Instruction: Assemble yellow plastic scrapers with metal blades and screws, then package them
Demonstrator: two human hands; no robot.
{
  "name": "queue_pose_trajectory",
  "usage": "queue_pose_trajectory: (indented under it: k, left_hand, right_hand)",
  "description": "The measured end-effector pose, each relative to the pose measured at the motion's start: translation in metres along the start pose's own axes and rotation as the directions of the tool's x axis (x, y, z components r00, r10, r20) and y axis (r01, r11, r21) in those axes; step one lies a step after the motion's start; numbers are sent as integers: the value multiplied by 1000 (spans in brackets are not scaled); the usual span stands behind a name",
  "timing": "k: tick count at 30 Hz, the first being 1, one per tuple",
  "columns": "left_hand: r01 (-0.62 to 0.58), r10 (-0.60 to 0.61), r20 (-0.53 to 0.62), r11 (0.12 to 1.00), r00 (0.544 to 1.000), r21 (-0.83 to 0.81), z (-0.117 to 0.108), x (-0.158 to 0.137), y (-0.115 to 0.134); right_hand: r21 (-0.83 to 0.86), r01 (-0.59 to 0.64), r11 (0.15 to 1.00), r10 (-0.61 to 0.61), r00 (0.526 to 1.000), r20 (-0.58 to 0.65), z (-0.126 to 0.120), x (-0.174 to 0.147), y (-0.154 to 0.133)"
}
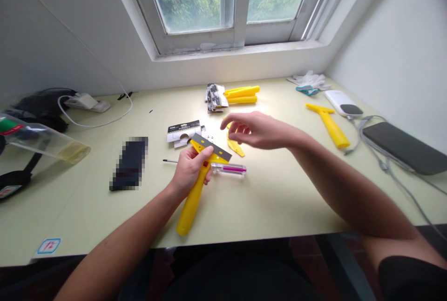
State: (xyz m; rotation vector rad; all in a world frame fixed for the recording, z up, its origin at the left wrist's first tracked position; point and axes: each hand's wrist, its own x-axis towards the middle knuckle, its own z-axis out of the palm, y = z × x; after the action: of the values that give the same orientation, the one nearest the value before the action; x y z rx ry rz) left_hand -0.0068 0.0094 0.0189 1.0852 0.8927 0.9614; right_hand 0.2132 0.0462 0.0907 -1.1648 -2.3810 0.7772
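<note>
My left hand is closed around a yellow scraper, its thumb pressing on the grey blade laid across the head. The handle points down toward the table's front edge. My right hand is raised to the right of the blade, fingers bent and apart, with nothing visible in them. Partly hidden beneath it lies a loose yellow scraper plate. Small nuts or screws rest just beyond the blade. A screwdriver with a clear and purple handle lies behind the scraper, its shaft passing behind my left hand.
Beyond are a printed cardboard package and several packaged yellow scrapers. Another scraper, gloves, a white power bank, cables and a dark phone lie right. A pixelated dark object and a bottle lie left.
</note>
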Motion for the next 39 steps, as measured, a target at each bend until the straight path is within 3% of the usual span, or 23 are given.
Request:
queue_pose_trajectory:
  k: [2,4,7,9,11,15,18,21,25,29,33,39]
  left_hand:
    - [17,-18,-60,1000,998,-19,-2,2,1]
    - [39,-42,-98,999,994,-32,-4,5,1]
    - [71,-73,-103,997,992,-22,-4,6,0]
    - [79,-79,-97,997,992,-11,-4,7,-1]
    - [76,-77,-95,997,993,-11,-4,7,-3]
    - [73,-74,-75,997,994,-16,-4,8,-6]
    - [95,-95,-59,996,994,-1,-4,9,-8]
    - [118,-117,-52,993,992,16,-4,9,-11]
    - [111,-111,-15,994,994,12,-4,10,-13]
    - [115,-115,9,993,993,14,-4,10,-13]
    - [127,-127,16,992,992,13,-5,10,-13]
    - [175,-175,13,984,984,-10,-5,10,-13]
  right_hand:
    - [-125,-79,989,63,990,-128,-20,-4,19]
    - [-249,-232,940,195,967,-167,-36,-8,43]
    - [-382,-418,824,452,892,0,-44,-10,75]
    - [-422,-454,785,528,846,73,-38,-7,88]
    - [-424,-450,786,523,850,67,-27,0,90]
    - [-394,-434,810,450,891,-57,5,17,83]
    - [-385,-481,787,452,876,-170,28,30,81]
    - [-362,-534,764,496,845,-200,40,39,85]
    - [-314,-553,772,549,829,-110,36,41,91]
    - [-269,-529,805,539,841,-44,25,36,86]
    - [-188,-484,855,483,874,-55,8,29,71]
    - [21,-302,953,302,953,5,-19,14,49]
